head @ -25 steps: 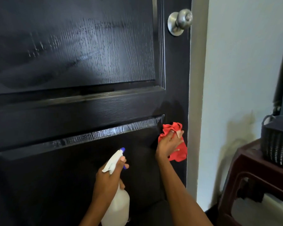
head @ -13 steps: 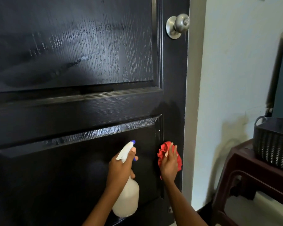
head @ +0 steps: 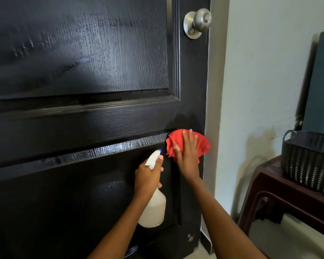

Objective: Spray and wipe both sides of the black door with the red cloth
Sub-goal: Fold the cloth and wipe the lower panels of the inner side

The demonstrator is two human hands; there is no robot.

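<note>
Black door [head: 82,118] fills the left and middle of the view, its grained panels glossy with wet streaks on the upper panel and along the moulding of the lower one. Its silver round knob [head: 197,22] sits at the upper right, near the door's edge. A grey door frame [head: 216,71] runs just beside that edge, and a pale wall [head: 260,71] lies beyond it.

The right hand [head: 187,156] lies flat with fingers straight and spread, pressing the red cloth [head: 187,141] against the door at the upper right corner of the lower panel. The cloth bunches out around the fingers.

The left hand [head: 148,176] curls round the neck of a white spray bottle [head: 153,208], held just in front of the lower panel. The bottle's white head with a blue nozzle tip points up toward the cloth, close beside it.

At the right, a dark woven basket [head: 309,161] rests on a dark brown stool [head: 288,199], well apart from the door.
</note>
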